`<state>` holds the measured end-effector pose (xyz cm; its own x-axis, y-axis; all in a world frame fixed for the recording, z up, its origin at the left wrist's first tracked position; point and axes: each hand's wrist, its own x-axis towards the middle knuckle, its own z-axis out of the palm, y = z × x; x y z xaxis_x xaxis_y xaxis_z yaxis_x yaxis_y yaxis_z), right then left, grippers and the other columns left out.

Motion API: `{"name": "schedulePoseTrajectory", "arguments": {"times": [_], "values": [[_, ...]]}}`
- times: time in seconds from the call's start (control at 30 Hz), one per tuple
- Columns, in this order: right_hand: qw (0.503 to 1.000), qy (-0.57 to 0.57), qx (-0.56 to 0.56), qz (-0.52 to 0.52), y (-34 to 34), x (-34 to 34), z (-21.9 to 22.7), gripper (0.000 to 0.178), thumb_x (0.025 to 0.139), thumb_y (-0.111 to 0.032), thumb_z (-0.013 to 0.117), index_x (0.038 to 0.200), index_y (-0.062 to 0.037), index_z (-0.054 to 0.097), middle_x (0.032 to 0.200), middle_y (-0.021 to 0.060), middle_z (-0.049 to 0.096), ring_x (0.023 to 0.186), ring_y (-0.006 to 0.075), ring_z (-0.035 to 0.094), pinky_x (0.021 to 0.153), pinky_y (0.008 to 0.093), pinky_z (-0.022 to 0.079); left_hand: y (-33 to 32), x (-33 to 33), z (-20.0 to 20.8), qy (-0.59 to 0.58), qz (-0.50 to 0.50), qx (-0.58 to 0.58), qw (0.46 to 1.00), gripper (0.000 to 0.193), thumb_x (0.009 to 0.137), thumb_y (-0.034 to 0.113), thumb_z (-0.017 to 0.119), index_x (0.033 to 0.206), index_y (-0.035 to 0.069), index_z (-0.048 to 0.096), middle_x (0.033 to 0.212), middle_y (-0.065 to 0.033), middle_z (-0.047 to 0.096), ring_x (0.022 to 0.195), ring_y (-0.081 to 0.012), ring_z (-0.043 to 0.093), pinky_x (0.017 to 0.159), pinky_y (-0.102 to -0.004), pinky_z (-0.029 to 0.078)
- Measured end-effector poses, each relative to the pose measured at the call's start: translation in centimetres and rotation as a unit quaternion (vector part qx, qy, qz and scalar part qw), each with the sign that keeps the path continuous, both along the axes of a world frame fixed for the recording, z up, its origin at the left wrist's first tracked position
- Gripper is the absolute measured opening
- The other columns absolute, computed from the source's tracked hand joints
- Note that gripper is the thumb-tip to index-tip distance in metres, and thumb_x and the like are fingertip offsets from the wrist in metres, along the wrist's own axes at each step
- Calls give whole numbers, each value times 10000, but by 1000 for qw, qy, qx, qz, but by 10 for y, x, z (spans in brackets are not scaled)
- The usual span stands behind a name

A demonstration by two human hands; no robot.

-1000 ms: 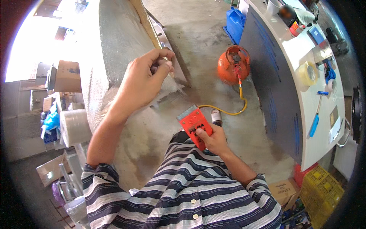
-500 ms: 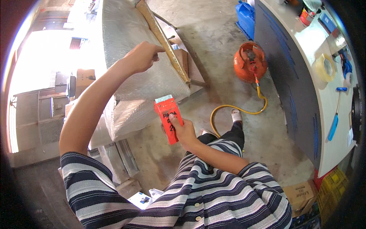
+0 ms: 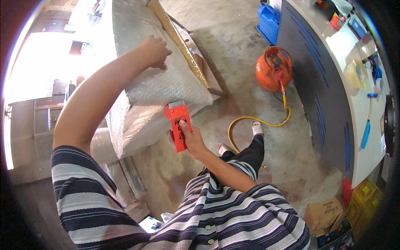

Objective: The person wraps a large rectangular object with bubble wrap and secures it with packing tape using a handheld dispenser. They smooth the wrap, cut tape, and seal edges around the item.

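A large, flat-topped load wrapped in clear bubble wrap point(image 3: 154, 89) fills the left and middle. Along its right edge runs a yellowish-brown strip point(image 3: 177, 37), perhaps tape or cardboard. My left hand point(image 3: 155, 52) is over the wrap just left of that strip, its fingers loosely spread with nothing seen in them; I cannot tell if they touch the film. Close to my body, my right hand point(image 3: 192, 139) grips a red tape dispenser point(image 3: 179, 114) with a metal edge at its top. The dispenser is upright beside the wrap's near corner.
An orange gas cylinder point(image 3: 268, 75) stands on the floor ahead right, its yellow hose point(image 3: 250, 119) curving back by my feet. On the right, a counter point(image 3: 350, 137) carries a tape roll point(image 3: 355, 75) and a blue-handled tool point(image 3: 366, 129). A blue jerrycan point(image 3: 268, 21) and cardboard box point(image 3: 325, 214) are nearby.
My left hand has moved left off the brown strip, and its fingers have spread. The tape dispenser in my right hand has shifted slightly left and up.
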<state>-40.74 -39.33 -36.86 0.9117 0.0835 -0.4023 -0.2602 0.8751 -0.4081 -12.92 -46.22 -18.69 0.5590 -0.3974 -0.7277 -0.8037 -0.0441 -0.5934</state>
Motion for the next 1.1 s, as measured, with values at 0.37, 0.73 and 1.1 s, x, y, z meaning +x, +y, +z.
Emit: {"name": "schedulePoseTrajectory", "arguments": {"times": [0.37,0.73,1.1], "values": [[993,-73,8,-97,48,9,-39,395,1055,-405,570,1065,-24,675,946,0,692,802,101,627,756,294,513,74,-170,-17,176,-235,-79,953,674,939,447,527,1364,-76,548,1414,-245,561,1376,-344,485,1191,-441,315],[832,19,-474,289,-18,5,-17,580,889,-635,673,821,-68,772,690,80,698,575,175,631,532,364,494,154,-165,-20,61,-269,-65,959,956,968,712,347,1513,-73,395,1658,-154,290,1565,-275,171,1297,-442,22],[763,-178,-467,410,-119,-58,-23,647,844,-620,741,912,24,764,765,47,698,671,137,607,605,350,480,214,-195,-47,-34,-234,-67,969,751,990,440,490,1531,-66,367,1665,-150,275,1562,-277,185,1290,-449,50]]}}
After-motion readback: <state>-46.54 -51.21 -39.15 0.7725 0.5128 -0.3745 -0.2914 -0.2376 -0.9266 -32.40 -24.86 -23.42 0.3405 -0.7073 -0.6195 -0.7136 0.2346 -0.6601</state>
